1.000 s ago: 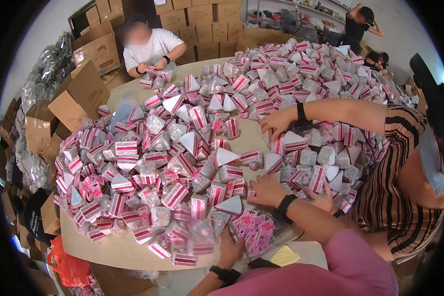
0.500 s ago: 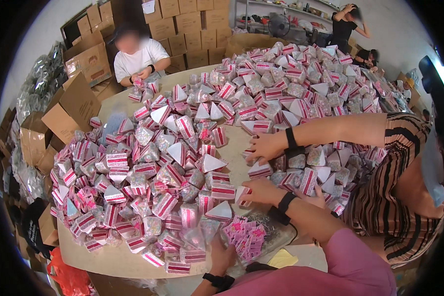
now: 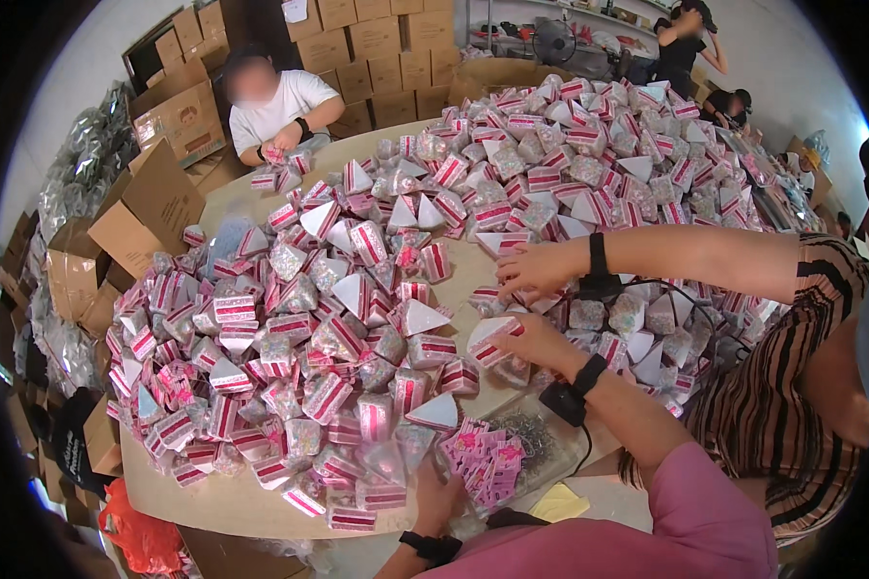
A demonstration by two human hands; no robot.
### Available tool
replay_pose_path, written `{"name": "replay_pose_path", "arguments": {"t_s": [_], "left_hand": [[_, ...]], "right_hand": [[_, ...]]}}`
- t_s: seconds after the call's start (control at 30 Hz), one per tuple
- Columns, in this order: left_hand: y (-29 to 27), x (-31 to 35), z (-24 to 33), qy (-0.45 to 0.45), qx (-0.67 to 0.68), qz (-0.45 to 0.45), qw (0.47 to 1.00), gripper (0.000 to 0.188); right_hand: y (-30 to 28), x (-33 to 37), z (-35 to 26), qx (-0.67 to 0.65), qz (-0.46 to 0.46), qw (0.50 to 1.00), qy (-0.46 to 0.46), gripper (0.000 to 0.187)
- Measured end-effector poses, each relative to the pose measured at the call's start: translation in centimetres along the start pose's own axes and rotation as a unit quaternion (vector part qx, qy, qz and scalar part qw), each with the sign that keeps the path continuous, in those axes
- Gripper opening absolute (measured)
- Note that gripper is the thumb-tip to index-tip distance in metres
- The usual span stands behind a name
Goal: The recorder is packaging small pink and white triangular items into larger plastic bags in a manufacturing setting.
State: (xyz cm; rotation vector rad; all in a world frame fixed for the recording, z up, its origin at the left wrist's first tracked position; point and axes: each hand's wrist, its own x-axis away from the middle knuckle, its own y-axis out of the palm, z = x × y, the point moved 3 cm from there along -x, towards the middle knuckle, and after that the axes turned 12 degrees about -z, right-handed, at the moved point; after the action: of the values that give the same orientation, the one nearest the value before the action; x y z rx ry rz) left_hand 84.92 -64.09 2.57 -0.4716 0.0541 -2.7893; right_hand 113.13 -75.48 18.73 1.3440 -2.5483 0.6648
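Observation:
My right hand is closed on a pink-and-white cake-slice-shaped piece, its white triangular side facing up. Just beyond it, a co-worker's hand reaches in from the right over similar pieces. Close to the table's front edge, my left hand lies with thumb and fingers apart and some of its fingers hidden. It is beside a stack of pink printed cards and near a clear plastic bag. A clear tray by the cards holds a tangle of small thin pieces.
Wrapped cake-slice pieces form a large heap on the left and another at the back right. A black cable runs from my right wrist device. A person in white sits across the table. Cartons stand at left.
My right hand has moved farther from me and slightly right, nearer the co-worker's hand, with a slice in its fingers. The co-worker's hand has shifted slightly. My left hand stays almost still.

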Motion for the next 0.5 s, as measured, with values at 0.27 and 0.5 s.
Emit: {"name": "replay_pose_path", "arguments": {"t_s": [0.27,0.5], "left_hand": [[0.2,-0.2,-0.9,0.023,0.0,0.003,1.0,0.06],[0.1,0.1,0.0,-0.021,-0.03,-0.001,0.999,0.06]], "right_hand": [[-1.4,-1.3,3.1,0.072,0.05,0.993,-0.085,0.042],[-5.4,-1.7,0.8,0.034,0.11,0.977,-0.177,0.034]]}}
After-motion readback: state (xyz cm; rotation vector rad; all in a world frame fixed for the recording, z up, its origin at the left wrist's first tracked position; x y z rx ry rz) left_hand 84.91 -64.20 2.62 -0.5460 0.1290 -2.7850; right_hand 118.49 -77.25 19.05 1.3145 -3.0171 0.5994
